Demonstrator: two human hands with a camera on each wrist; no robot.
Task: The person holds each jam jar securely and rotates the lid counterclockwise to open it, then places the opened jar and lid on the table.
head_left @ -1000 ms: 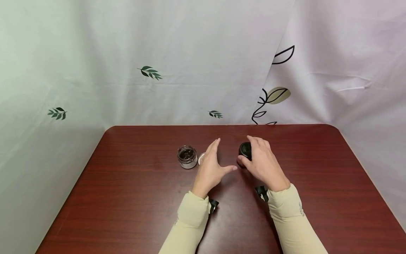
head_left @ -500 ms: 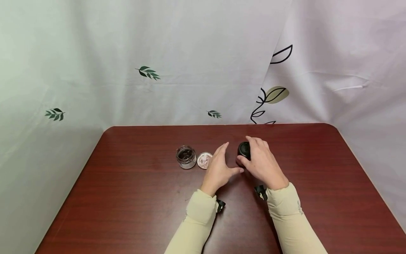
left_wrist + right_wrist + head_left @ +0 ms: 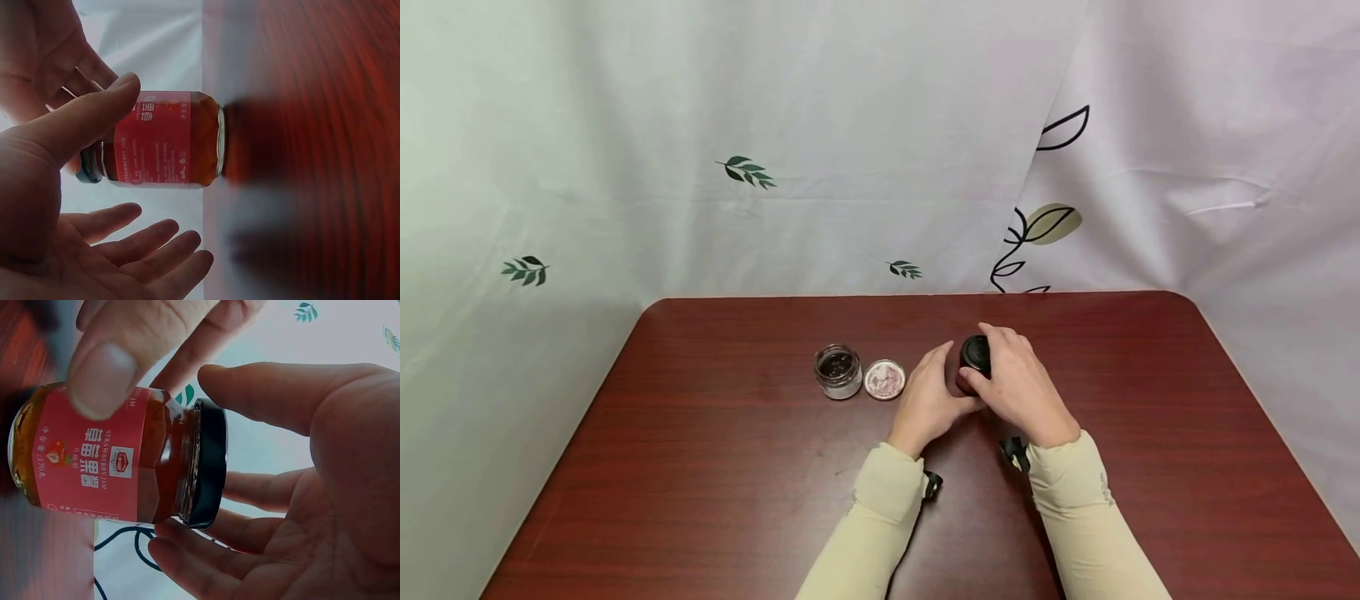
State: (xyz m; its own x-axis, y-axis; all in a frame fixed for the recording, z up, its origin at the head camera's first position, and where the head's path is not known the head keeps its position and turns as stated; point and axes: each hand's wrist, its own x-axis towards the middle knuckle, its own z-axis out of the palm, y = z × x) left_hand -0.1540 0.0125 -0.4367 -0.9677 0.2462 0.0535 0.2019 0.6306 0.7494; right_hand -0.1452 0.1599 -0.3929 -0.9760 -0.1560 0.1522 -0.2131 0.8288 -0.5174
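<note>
A strawberry jam jar with a red label and black lid stands upright on the table. My right hand is around its top, thumb on one side of the lid and lightly bent fingers on the other; no firm grip shows. My left hand comes round the jar's left side. Its thumb passes before the label in the left wrist view, while the fingers stay straight and spread, apart from the glass. A second jar, uncapped with dark contents, stands to the left beside a round lid lying inner side up.
The reddish-brown wooden table has rounded far corners. White cloth with leaf prints hangs behind it and along the sides. A dark wrist-camera mount sits under each sleeve cuff.
My left hand has moved right from over the round lid to the black-lidded jar, uncovering the lid. The right hand has stayed around that jar's top.
</note>
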